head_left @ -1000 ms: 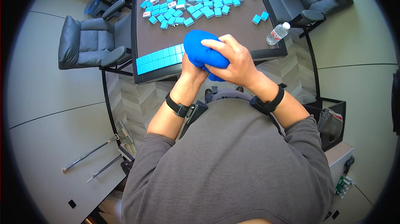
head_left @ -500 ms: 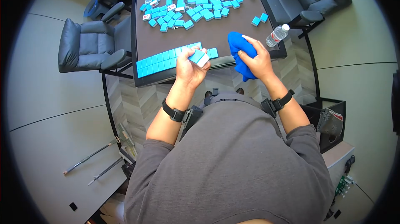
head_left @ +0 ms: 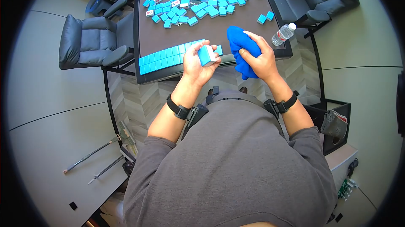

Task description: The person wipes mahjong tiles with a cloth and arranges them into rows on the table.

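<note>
At the desk (head_left: 168, 37), the half-curled left hand (head_left: 195, 66) cradled a blue-and-white block (head_left: 206, 56), in plain view now that the right hand (head_left: 263, 60), closed around a bunched blue cloth (head_left: 242, 49), had drawn apart, tile rows (head_left: 162, 60) lying just beyond.

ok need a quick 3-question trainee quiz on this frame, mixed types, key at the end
1. Multiple choice: what is in the right hand?
a) a bottle
b) a blue cloth
c) a tile

2. True or false: the cap on the plastic bottle is red.

3. Compare: on the table, which lie closer to the left hand, the neat rows of tiles or the scattered tiles?

Key:
1. b
2. False, it is white.
3. The neat rows of tiles.
</note>
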Demonstrator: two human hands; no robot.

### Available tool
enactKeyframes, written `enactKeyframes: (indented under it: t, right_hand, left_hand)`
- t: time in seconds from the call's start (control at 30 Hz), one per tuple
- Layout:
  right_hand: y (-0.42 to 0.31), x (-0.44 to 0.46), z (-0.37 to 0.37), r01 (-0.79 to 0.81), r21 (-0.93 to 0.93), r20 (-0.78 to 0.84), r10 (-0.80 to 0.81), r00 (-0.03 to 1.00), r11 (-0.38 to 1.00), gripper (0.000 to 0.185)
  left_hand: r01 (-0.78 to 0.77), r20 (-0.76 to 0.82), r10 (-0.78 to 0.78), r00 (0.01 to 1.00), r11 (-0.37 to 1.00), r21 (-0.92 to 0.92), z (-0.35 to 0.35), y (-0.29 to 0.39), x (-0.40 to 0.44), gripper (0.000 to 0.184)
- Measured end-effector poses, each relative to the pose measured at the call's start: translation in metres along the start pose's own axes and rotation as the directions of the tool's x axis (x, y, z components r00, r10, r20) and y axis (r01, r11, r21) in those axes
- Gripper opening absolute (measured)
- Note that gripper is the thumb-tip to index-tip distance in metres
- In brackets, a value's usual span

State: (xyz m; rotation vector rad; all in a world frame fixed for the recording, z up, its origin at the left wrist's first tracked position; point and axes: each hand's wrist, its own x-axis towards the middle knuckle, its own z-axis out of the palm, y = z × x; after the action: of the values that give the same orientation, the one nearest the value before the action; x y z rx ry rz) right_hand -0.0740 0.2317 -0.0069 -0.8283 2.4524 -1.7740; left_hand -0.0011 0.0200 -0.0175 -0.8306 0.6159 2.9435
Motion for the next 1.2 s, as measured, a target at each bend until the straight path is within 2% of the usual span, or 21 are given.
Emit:
enactKeyframes:
  t: [0.07, 0.13, 0.17, 0.23, 0.3, 0.33, 0.47, 0.53, 0.57, 0.63, 0.7, 0.73, 0.8, 0.87, 0.9, 0.97, 1.03, 1.1, 1.13, 1.17, 1.2]
  right_hand:
    - [-0.009, 0.004, 0.003, 0.040, -0.027, 0.013, -0.039, 0.999, 0.999, 0.052]
    - [-0.020, 0.006, 0.005, 0.079, -0.051, 0.032, -0.077, 0.996, 0.996, 0.052]
    - [-0.027, 0.006, 0.005, 0.121, -0.070, 0.058, -0.117, 0.991, 0.990, 0.052]
    - [-0.041, 0.005, 0.007, 0.214, -0.075, 0.109, -0.206, 0.973, 0.974, 0.054]
    - [-0.059, 0.002, 0.014, 0.325, -0.049, 0.192, -0.310, 0.931, 0.945, 0.057]
    - [-0.061, 0.000, 0.019, 0.332, -0.072, 0.216, -0.310, 0.926, 0.940, 0.057]
    - [-0.044, 0.008, 0.024, 0.338, -0.111, 0.142, -0.322, 0.936, 0.935, 0.054]
    - [-0.017, 0.022, 0.025, 0.239, -0.307, 0.077, -0.226, 0.971, 0.921, 0.052]
    - [0.001, 0.029, 0.024, 0.194, -0.412, 0.060, -0.185, 0.981, 0.891, 0.049]
    - [0.005, 0.033, 0.017, 0.121, -0.309, -0.060, -0.146, 0.987, 0.943, 0.047]
    - [-0.008, 0.025, 0.010, 0.090, -0.241, -0.050, -0.105, 0.993, 0.966, 0.047]
    - [-0.022, 0.021, 0.006, 0.140, -0.198, -0.025, -0.148, 0.989, 0.970, 0.048]
    - [-0.037, 0.017, 0.002, 0.227, -0.127, 0.011, -0.227, 0.974, 0.966, 0.050]
    - [-0.052, 0.011, 0.006, 0.285, -0.058, 0.060, -0.281, 0.958, 0.957, 0.052]
    - [-0.058, 0.008, 0.011, 0.323, -0.057, 0.072, -0.319, 0.945, 0.945, 0.055]
    - [-0.062, 0.002, 0.021, 0.368, -0.111, 0.133, -0.353, 0.926, 0.923, 0.057]
    - [-0.053, 0.003, 0.026, 0.399, -0.129, 0.101, -0.389, 0.916, 0.908, 0.056]
    - [-0.040, 0.011, 0.023, 0.366, -0.180, 0.022, -0.368, 0.930, 0.913, 0.053]
    - [-0.025, 0.020, 0.020, 0.277, -0.269, 0.020, -0.282, 0.959, 0.923, 0.049]
    - [-0.004, 0.030, 0.016, 0.197, -0.342, -0.005, -0.212, 0.977, 0.919, 0.048]
    - [0.013, 0.035, 0.012, 0.117, -0.409, -0.040, -0.146, 0.988, 0.905, 0.047]
  left_hand:
    - [-0.002, -0.022, 0.002, 1.000, 1.000, -0.009, -0.003, 0.001, 0.001, 0.031]
    - [0.037, 0.076, -0.035, 0.997, 0.999, -0.030, -0.012, 0.002, 0.007, 0.031]
    - [0.037, 0.073, -0.034, 0.997, 0.999, -0.033, -0.016, 0.002, 0.010, 0.031]
    - [0.053, 0.134, -0.056, 0.989, 0.998, 0.029, -0.007, 0.005, 0.005, 0.032]
    - [-0.041, 0.068, 0.029, 0.997, 0.985, 0.170, 0.018, -0.003, -0.010, 0.040]
    - [-0.031, 0.165, 0.008, 0.986, 0.991, 0.132, -0.004, -0.006, -0.002, 0.046]
    - [-0.066, 0.214, 0.026, 0.977, 0.981, 0.180, -0.008, -0.007, -0.001, 0.048]
    - [0.155, 0.522, -0.185, 0.833, 0.983, 0.101, -0.030, -0.001, 0.009, 0.029]
    - [0.135, 0.364, -0.195, 0.911, 0.974, 0.183, 0.000, -0.001, -0.014, 0.021]
    - [0.045, 0.395, -0.142, 0.908, 0.969, 0.245, 0.013, -0.003, -0.021, 0.021]
    - [0.012, 0.288, -0.077, 0.954, 0.975, 0.222, 0.015, 0.001, -0.020, 0.023]
    - [0.003, 0.241, -0.054, 0.969, 0.978, 0.208, 0.007, 0.005, -0.011, 0.025]
    - [0.035, 0.284, -0.079, 0.956, 0.987, 0.159, -0.003, 0.006, 0.003, 0.025]
    - [-0.039, 0.030, 0.035, 0.999, 0.988, 0.148, 0.010, 0.000, -0.004, 0.026]
    - [-0.053, 0.018, 0.051, 0.999, 0.986, 0.159, 0.018, -0.007, -0.009, 0.028]
    - [-0.124, 0.157, 0.098, 0.983, 0.979, 0.164, 0.000, -0.017, -0.003, 0.033]
    - [-0.101, 0.169, 0.078, 0.982, 0.986, 0.133, 0.005, -0.015, -0.007, 0.032]
    - [-0.069, 0.112, 0.046, 0.993, 0.974, 0.217, 0.014, -0.013, -0.011, 0.031]
    - [0.011, 0.479, -0.072, 0.875, 0.992, 0.129, -0.033, -0.005, 0.015, 0.028]
    - [0.011, 0.483, -0.072, 0.873, 0.992, 0.129, -0.025, -0.007, 0.008, 0.028]
    - [-0.039, 0.424, -0.063, 0.903, 0.973, 0.227, -0.008, -0.008, -0.008, 0.027]
